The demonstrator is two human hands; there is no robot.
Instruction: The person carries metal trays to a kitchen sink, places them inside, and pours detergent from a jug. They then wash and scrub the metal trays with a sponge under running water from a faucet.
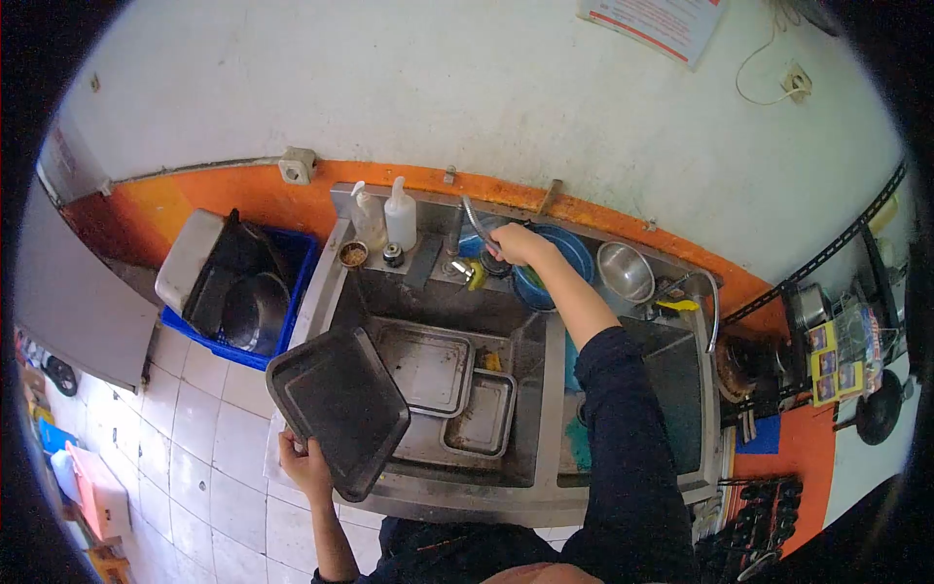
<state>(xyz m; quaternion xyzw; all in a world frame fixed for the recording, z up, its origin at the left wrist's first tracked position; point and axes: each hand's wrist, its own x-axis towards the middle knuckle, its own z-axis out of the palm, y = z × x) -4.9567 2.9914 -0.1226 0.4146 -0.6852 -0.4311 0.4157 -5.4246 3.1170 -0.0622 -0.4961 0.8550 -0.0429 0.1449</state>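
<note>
My left hand (307,469) grips the lower left edge of a dark rectangular baking tray (348,414), holding it tilted over the left front rim of the sink. Stretched out toward the back of the sink, my right hand (518,244) is closed around a flexible metal faucet hose (474,216). Below it is a tap (461,269) with something yellow-green beside it. In the left basin lie a larger metal tray (420,365) and a smaller metal tray (479,414), partly overlapping. Whether water is running, I cannot tell.
Two pump bottles, one clear (369,222) and one white (400,216), stand on the back ledge. A blue tub (574,255) and a steel bowl (626,272) sit further right. A blue crate (232,354) with pans is left of the sink.
</note>
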